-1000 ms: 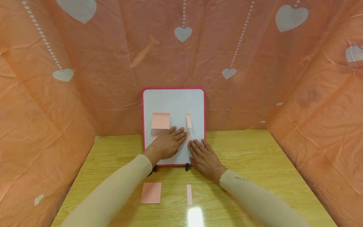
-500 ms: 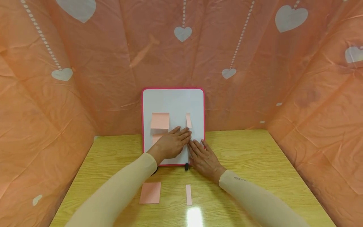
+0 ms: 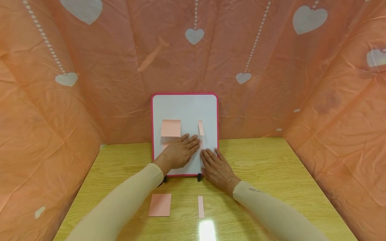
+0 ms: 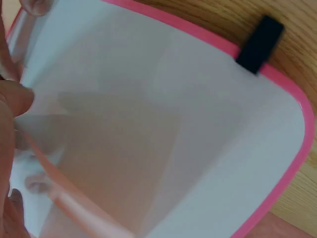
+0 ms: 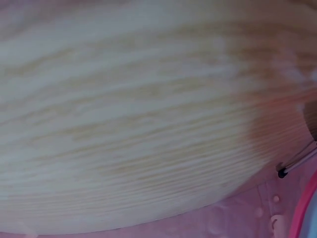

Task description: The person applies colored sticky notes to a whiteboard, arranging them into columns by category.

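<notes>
A whiteboard with a pink rim stands upright on the table. My left hand lies across its middle, fingers straight, fingertips at a narrow pink sticky strip that shows between the two hands. The right hand rests on the board's lower right part with straight fingers, over the strip's lower end. Above them are a square sticky note and another narrow strip, their lower ends curling outward. Under my left hand a second square note is mostly hidden in the head view.
On the table before the board lie a square pink note pad and a narrow pink pad. Black stand feet hold the board's lower edge. An orange sheet with white hearts hangs behind and at both sides.
My left hand slid right along the board to the right hand's fingertips, then back left, uncovering part of the narrow strip. The right hand stayed in place.
</notes>
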`<move>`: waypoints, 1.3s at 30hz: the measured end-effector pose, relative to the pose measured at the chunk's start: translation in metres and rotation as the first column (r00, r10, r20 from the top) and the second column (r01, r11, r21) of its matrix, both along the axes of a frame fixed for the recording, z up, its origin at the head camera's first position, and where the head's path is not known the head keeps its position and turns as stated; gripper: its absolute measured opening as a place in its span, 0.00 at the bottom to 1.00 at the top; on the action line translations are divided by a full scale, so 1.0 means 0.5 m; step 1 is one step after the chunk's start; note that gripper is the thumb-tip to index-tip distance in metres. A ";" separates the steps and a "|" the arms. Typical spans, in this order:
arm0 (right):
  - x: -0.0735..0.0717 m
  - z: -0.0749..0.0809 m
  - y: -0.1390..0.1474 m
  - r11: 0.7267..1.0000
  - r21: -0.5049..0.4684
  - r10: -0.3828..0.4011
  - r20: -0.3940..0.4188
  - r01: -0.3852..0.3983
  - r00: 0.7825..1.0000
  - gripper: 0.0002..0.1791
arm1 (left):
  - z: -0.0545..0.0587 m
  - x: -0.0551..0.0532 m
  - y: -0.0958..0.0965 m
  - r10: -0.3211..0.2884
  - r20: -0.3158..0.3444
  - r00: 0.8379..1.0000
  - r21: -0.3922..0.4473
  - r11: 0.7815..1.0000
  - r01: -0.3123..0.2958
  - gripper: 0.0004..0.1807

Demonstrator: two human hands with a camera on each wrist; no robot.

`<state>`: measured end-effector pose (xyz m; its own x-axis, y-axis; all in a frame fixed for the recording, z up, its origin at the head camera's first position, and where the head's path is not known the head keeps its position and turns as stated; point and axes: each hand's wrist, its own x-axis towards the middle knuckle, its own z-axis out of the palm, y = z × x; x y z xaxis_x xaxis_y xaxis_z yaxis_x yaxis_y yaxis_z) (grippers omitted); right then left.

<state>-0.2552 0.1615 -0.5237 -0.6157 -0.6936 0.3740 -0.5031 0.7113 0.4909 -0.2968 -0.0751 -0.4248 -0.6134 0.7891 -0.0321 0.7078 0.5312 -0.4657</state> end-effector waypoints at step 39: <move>-0.005 -0.010 0.006 1.000 0.009 -0.001 -0.022 0.001 1.000 0.37 | -0.016 -0.005 0.012 0.024 0.006 1.000 -0.003 1.000 -0.024 0.31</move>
